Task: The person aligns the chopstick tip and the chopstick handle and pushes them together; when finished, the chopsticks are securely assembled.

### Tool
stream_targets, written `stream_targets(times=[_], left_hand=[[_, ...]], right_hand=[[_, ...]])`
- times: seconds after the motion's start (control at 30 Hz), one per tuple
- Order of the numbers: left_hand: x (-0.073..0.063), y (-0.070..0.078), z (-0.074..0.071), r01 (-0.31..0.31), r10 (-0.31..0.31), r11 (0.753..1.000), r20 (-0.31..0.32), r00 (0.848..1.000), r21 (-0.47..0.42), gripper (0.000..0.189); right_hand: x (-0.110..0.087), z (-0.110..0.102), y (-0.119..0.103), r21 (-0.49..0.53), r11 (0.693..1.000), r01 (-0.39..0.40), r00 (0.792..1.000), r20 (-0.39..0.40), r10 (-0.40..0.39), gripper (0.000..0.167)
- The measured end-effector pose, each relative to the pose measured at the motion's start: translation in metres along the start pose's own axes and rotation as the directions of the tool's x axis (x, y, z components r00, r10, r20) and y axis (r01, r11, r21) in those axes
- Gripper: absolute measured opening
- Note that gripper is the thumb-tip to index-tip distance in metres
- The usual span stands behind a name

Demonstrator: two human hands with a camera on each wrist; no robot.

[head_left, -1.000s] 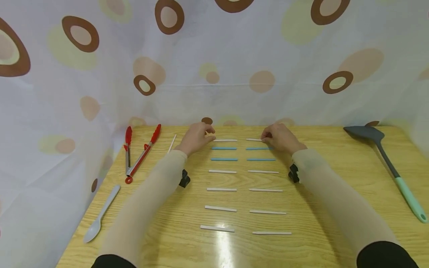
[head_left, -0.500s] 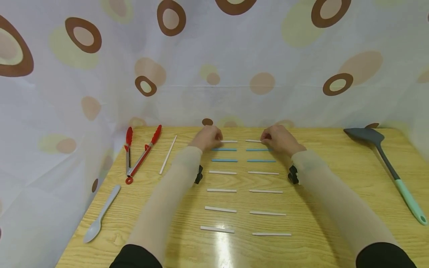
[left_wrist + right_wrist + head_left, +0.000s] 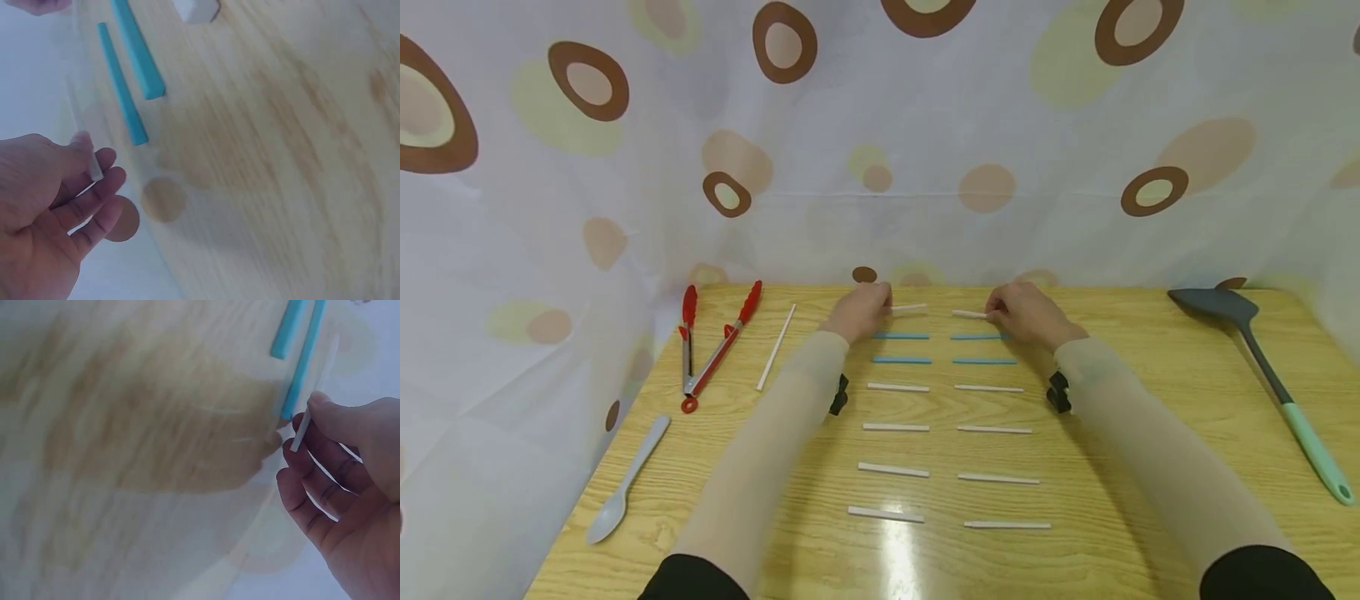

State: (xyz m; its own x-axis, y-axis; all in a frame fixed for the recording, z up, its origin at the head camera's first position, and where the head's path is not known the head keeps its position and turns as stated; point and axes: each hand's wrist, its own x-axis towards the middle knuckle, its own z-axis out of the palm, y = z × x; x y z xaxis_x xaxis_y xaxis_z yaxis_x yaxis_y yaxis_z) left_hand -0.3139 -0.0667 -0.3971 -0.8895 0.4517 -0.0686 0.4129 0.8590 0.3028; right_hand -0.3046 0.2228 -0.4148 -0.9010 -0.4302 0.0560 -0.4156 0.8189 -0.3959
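While each held white stick point(image 3: 910, 307) looks light, stiff (maybe snappy), left hand point(image 3: 859, 311) and right hand point(image 3: 1026, 312) pinch its nearest end.

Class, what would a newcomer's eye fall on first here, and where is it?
Probably the red-tipped tongs at left and the dark turner at far right. Next, four blue sticks stand out among white sticks in the middle. Just beyond them, the left hand and right hand each pinch a white stick.
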Motion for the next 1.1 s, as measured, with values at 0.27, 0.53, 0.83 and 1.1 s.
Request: stream_targets(times=[0.27,0.53,0.83,1.1], left_hand=[[-0.011,-0.003,-0.016,-0.117,0.104,0.985,-0.112,0.988,-0.123,0.019],[-0.030,-0.003,-0.035,-0.211,0.119,0.949,-0.356,0.927,-0.233,0.020],[-0.054,-0.002,-0.049,-0.227,-0.006,0.870,-0.469,0.883,-0.439,0.016],[-0.074,0.018,-0.059,-0.336,0.004,0.792,-0.547,0.837,-0.509,0.016]], right_hand=[[-0.011,-0.017,-0.008,0.041,0.999,0.027,1.000,-0.014,-0.027,0.015],[-0.024,-0.038,-0.025,0.063,0.993,0.097,0.989,-0.121,-0.089,0.018],[-0.042,-0.058,-0.047,0.004,0.969,0.245,0.925,-0.301,-0.232,0.015],[-0.056,-0.067,-0.072,-0.029,0.935,0.354,0.838,-0.435,-0.331,0.013]])
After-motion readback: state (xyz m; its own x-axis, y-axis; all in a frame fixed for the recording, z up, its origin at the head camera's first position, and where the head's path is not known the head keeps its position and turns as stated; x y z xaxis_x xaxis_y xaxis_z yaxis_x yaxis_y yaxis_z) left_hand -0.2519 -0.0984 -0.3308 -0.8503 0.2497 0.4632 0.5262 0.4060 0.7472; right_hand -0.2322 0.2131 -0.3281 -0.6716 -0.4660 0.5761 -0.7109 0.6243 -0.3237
